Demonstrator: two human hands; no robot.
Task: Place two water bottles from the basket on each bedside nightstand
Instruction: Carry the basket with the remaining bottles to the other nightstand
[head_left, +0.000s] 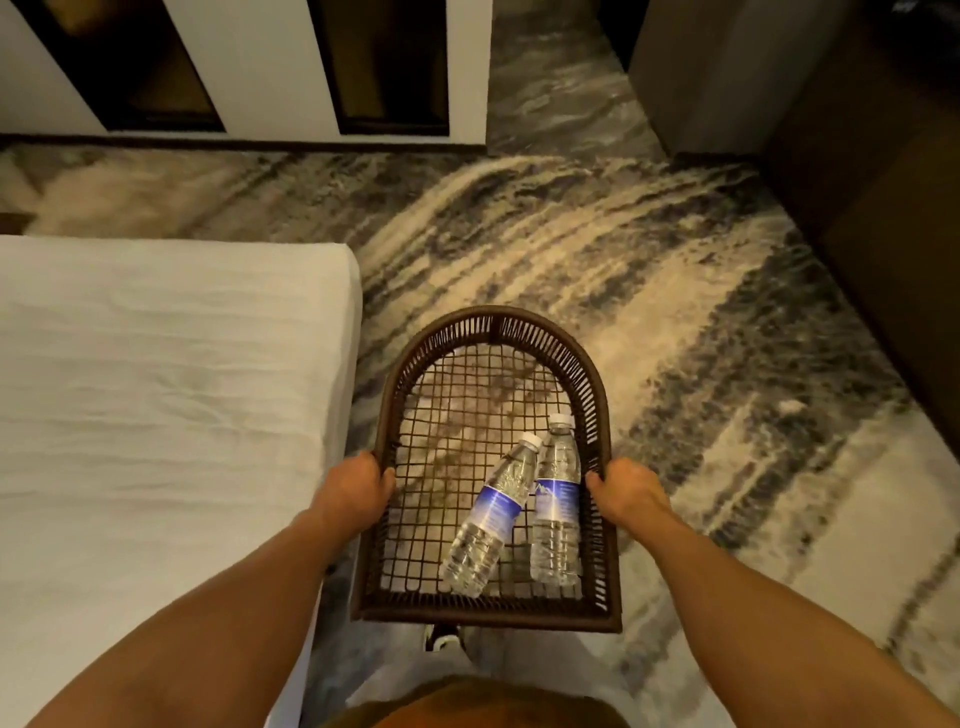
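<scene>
I carry a dark brown wicker basket (493, 325) in front of me, above the carpet. My left hand (356, 486) grips its left rim and my right hand (626, 491) grips its right rim. Two clear water bottles with blue labels and white caps lie on the open mesh bottom, toward the near right. The left bottle (491, 517) lies slanted, its cap touching the right bottle (556, 501), which points straight away from me. No nightstand is in view.
A bed with a white sheet (156, 415) fills the left side, its corner close to the basket. A patterned grey and beige carpet (649, 270) stretches ahead. White wall panels (265, 67) stand at the back; dark furniture (883, 208) lines the right.
</scene>
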